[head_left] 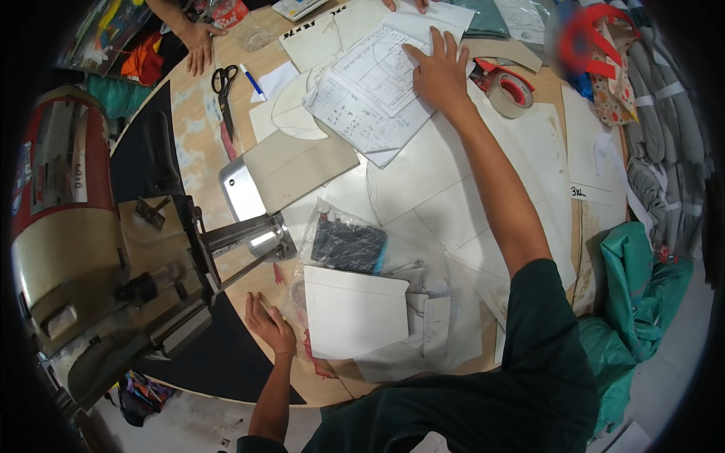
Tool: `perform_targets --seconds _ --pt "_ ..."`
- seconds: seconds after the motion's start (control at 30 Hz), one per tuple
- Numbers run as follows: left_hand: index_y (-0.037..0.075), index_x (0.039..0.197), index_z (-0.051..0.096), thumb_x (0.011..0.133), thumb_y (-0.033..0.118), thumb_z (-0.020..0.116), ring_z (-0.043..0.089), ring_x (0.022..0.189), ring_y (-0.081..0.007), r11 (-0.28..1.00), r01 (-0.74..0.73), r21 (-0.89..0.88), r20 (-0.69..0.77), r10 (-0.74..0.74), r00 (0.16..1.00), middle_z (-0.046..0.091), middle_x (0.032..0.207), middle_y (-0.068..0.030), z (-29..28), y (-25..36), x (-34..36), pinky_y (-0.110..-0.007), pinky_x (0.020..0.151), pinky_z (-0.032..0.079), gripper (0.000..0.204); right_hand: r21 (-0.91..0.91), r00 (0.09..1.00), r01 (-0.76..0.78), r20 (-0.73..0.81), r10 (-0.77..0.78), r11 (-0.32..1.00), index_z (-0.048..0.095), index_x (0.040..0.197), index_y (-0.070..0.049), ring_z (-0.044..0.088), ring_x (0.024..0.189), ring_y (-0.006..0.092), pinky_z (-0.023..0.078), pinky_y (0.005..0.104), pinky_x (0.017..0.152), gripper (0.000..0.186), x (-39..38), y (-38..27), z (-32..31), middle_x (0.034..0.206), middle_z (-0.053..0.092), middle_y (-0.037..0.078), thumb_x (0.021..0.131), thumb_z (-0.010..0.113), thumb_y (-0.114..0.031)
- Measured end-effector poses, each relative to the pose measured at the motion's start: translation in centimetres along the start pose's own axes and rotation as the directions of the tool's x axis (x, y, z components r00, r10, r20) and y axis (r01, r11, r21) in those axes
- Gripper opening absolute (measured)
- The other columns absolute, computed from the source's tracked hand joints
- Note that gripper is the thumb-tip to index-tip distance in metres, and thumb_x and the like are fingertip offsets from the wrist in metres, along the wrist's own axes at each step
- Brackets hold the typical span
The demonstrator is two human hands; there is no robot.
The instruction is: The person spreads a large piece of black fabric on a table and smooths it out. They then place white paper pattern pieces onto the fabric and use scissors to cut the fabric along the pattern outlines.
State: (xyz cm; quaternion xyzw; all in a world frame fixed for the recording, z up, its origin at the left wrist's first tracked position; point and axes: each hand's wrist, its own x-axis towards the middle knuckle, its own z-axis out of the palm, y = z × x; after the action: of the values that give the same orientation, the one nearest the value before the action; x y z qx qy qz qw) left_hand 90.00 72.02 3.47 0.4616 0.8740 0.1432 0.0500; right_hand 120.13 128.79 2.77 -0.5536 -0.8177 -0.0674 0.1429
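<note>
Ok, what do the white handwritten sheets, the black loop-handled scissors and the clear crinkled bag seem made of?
White handwritten sheets: likely matte paper, given their thin, layered edges.
Black loop-handled scissors: probably metal blades, by their slim, tapering shape; the handles could be painted metal or plastic.
Clear crinkled bag: likely glossy plastic film, given its creases, highlights and visible contents.
</note>
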Motion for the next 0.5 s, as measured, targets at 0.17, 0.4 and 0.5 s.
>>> perform_targets --seconds 0.17,0.4,0.5 --pt "-0.001 0.150 0.050 0.109 0.026 0.045 0.036 0.149 -0.0382 1.000 0.000 0.003 -0.002 0.000 1.000 0.043 0.162 -0.0217 -0.1 0.1 0.0 -0.052 0.123 0.022 0.049 0.056 0.999 -0.043 0.027 0.042 0.997 0.064 0.148 -0.028 0.017 0.159 0.0448 0.009 0.0742 0.123 0.059 0.2 -0.6 0.2 0.170 0.030 0.023 0.090 0.061 -0.020" --pt "-0.001 0.150 0.050 0.109 0.026 0.045 0.037 0.148 -0.0383 1.000 -0.005 0.011 -0.002 0.005 1.000 0.043 0.163 -0.0208 -0.1 0.1 0.0 -0.052 0.122 0.023 0.049 0.089 0.996 -0.048 -0.066 0.054 0.995 0.070 0.140 -0.027 0.028 0.154 0.0459 0.022 0.0686 0.122 0.052 -0.6 0.0 -0.4 0.164 0.037 0.024 0.091 0.066 -0.012" --pt "-0.001 0.151 0.050 0.110 0.026 0.046 0.037 0.148 -0.0383 1.000 -0.021 0.000 -0.012 0.021 1.000 0.043 0.163 -0.0208 -0.1 0.0 -0.1 -0.052 0.122 0.023 0.049 0.173 0.993 -0.034 -0.109 0.054 0.984 0.075 0.134 -0.022 0.033 0.150 0.0450 0.026 0.0639 0.121 0.049 -1.4 0.4 -1.2 0.159 0.043 0.024 0.089 0.066 -0.007"
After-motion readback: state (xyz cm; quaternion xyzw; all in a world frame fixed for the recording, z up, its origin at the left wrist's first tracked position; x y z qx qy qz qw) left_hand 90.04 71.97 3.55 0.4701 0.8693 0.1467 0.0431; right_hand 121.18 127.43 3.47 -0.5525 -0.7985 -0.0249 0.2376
